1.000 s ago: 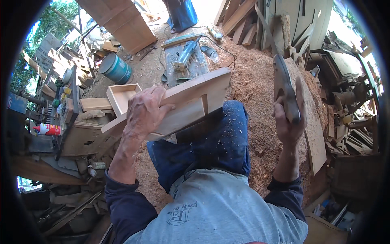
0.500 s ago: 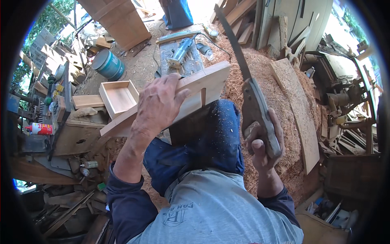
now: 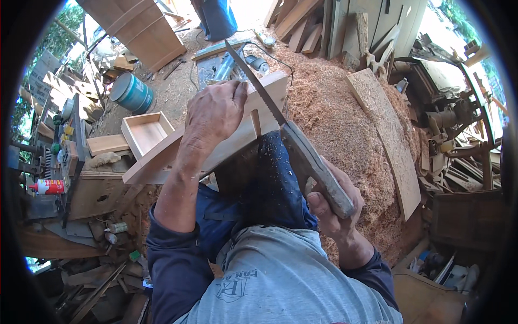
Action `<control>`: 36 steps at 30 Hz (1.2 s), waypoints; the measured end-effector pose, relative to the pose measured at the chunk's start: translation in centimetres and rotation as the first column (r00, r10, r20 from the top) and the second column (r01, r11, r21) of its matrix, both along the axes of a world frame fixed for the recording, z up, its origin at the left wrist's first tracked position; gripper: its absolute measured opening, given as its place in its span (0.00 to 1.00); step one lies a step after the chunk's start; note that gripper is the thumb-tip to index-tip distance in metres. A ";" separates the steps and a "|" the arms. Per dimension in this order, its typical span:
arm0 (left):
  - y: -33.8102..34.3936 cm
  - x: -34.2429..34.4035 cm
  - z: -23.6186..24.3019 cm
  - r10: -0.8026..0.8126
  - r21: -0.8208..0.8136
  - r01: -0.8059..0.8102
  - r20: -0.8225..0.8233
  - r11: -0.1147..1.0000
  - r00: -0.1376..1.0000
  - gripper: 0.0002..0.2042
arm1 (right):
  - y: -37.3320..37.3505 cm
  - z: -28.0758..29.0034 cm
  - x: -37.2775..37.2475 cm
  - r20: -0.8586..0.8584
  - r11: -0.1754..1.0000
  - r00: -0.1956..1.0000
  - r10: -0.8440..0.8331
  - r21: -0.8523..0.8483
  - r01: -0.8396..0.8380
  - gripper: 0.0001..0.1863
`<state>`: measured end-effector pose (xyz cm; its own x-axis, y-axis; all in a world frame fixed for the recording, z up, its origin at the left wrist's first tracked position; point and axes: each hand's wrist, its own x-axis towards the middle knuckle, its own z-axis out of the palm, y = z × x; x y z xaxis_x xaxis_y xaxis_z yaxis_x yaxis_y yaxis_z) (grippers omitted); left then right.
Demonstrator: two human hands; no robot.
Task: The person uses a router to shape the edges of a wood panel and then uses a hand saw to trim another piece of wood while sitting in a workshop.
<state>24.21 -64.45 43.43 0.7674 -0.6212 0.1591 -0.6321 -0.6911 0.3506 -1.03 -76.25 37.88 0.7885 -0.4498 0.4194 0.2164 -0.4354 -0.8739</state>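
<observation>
My left hand (image 3: 213,112) is closed over the upper edge of a pale wooden board (image 3: 274,102), fingers curled beyond it and partly hidden. The board slants up to the right above my lap and has a narrow slot near its right end. In my right hand (image 3: 339,201) is a handsaw (image 3: 307,162), gripped by its worn wooden handle. Its dark toothed blade points up and left, crossing in front of the board's upper edge just right of my left fingers. Whether the teeth touch the wood I cannot tell.
Left of the board lie an open wooden box (image 3: 145,132) and a teal bucket (image 3: 131,93). Beyond it, a blue power tool (image 3: 224,69) rests on a low bench. Shavings (image 3: 345,140) heap at the right beside a long plank (image 3: 386,137). Cluttered shelving stands far left.
The saw has swung left and down, from upright beside the board to slanting across its upper edge. My left hand has slid along the edge toward the board's right end.
</observation>
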 end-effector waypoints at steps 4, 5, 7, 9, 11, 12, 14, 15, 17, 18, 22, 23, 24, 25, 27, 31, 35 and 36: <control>-0.1 0.5 -0.5 0.009 0.013 -0.009 0.007 1.000 1.000 0.22 | -0.3 -0.1 0.4 -0.028 1.000 0.999 0.016 -0.007 -0.016 0.33; -0.2 0.7 -0.7 0.011 -0.001 -0.011 0.013 1.000 1.000 0.21 | -0.3 -0.2 0.4 -0.033 1.000 0.999 0.021 0.006 -0.021 0.33; -0.1 1.2 -0.9 0.017 -0.007 -0.016 0.017 1.000 1.000 0.21 | -0.3 0.0 0.5 -0.048 0.999 0.998 0.033 0.010 -0.033 0.33; -0.1 1.6 -0.9 0.022 0.002 -0.022 0.020 1.000 1.000 0.21 | -0.5 0.0 0.7 -0.062 0.999 0.997 0.043 0.010 -0.042 0.33; -0.6 1.6 -0.3 0.041 0.031 -0.041 -0.012 0.999 0.999 0.21 | -0.7 -0.2 0.8 -0.035 0.999 0.999 0.036 0.001 -0.036 0.33; -0.7 1.6 -0.1 0.065 0.062 -0.062 -0.042 0.996 0.997 0.21 | -0.8 -0.2 0.9 -0.024 0.999 0.999 0.035 0.001 -0.035 0.33; -0.7 1.8 -0.3 0.069 0.059 -0.067 -0.031 0.996 0.997 0.21 | -1.2 0.1 1.1 -0.027 0.996 0.998 0.063 -0.055 -0.064 0.33; -0.6 1.9 -0.3 0.074 0.054 -0.073 -0.019 0.996 0.997 0.21 | -1.2 0.3 1.1 -0.024 0.997 0.998 0.061 -0.046 -0.062 0.33; -0.5 2.0 -0.5 0.062 0.048 -0.061 -0.007 0.997 0.998 0.21 | -1.2 0.6 1.2 -0.028 0.994 0.994 0.101 -0.038 -0.102 0.33; -0.5 2.0 -0.6 0.053 0.025 -0.053 -0.001 0.998 0.999 0.21 | -1.3 0.8 1.2 -0.029 0.994 0.994 0.102 -0.036 -0.103 0.33; -0.7 1.8 -0.5 0.054 0.045 -0.055 0.027 0.997 0.998 0.21 | -1.5 1.7 1.2 -0.055 0.992 0.993 0.101 -0.069 -0.105 0.33; -0.7 1.6 -0.1 0.051 0.051 -0.051 0.017 0.997 0.999 0.21 | -1.5 1.8 1.3 -0.058 0.991 0.994 0.095 -0.089 -0.100 0.33; -0.7 1.6 0.0 0.047 0.057 -0.048 0.006 0.997 0.999 0.20 | -1.6 1.8 1.4 -0.064 0.991 0.993 0.096 -0.092 -0.102 0.33; -0.7 1.5 -0.2 0.049 0.054 -0.049 -0.001 0.997 0.999 0.20 | -1.7 1.7 1.4 -0.063 0.990 0.993 0.103 -0.089 -0.109 0.33; -0.6 1.7 -0.4 0.045 0.055 -0.046 0.018 0.997 0.999 0.20 | -1.6 1.8 1.5 -0.063 0.989 0.991 0.114 -0.088 -0.120 0.33; -0.3 2.1 -1.2 0.013 -0.017 -0.011 0.078 1.000 0.997 0.23 | -1.2 2.5 1.8 -0.081 0.988 0.992 0.098 -0.109 -0.106 0.33; -0.3 2.4 -1.3 0.001 -0.032 0.000 0.045 0.999 0.999 0.22 | -1.2 2.5 1.6 -0.126 0.994 0.986 0.108 0.026 -0.106 0.32; -0.3 2.5 -1.3 0.006 -0.023 -0.006 0.032 1.000 0.999 0.22 | -1.3 2.2 1.5 -0.125 0.994 0.986 0.108 0.028 -0.105 0.32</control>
<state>26.71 -64.73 42.14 0.7654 -0.6124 0.1977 -0.6391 -0.6870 0.3459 0.51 -77.53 40.06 0.8782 -0.3681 0.3053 0.1485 -0.3970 -0.9057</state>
